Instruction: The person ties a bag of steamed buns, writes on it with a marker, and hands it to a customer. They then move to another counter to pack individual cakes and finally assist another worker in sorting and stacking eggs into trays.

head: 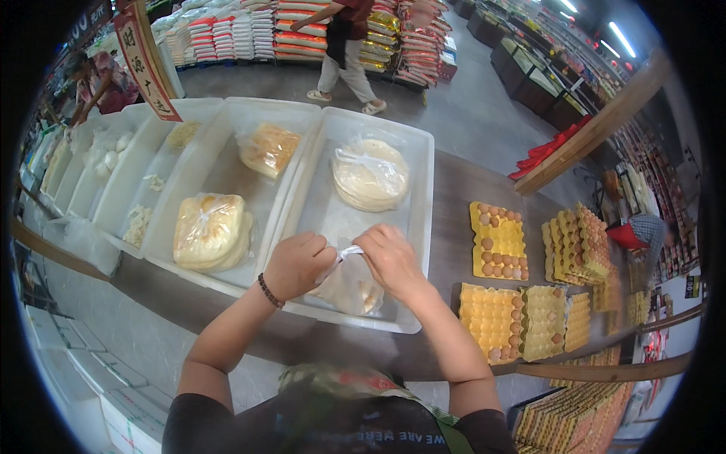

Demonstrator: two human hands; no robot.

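My left hand (300,264), with a beaded bracelet at the wrist, and my right hand (391,256) both pinch the twisted neck of a clear plastic bag (354,292). The bag hangs over the near end of a white plastic tub (428,187); the food inside it is partly hidden. Farther back in that tub lies a knotted bag of round flatbreads (371,176). The tub to its left holds a bag of thick flatbreads (212,230) and a bag of browned flat bread pieces (269,150).
More white tubs with noodles (138,225) stand at the left. Egg trays (499,241) sit at the right of the counter beside a wooden post (590,127). A person (340,51) is beyond the counter, near stacked sacks (300,31). White boxes (130,420) stand at lower left.
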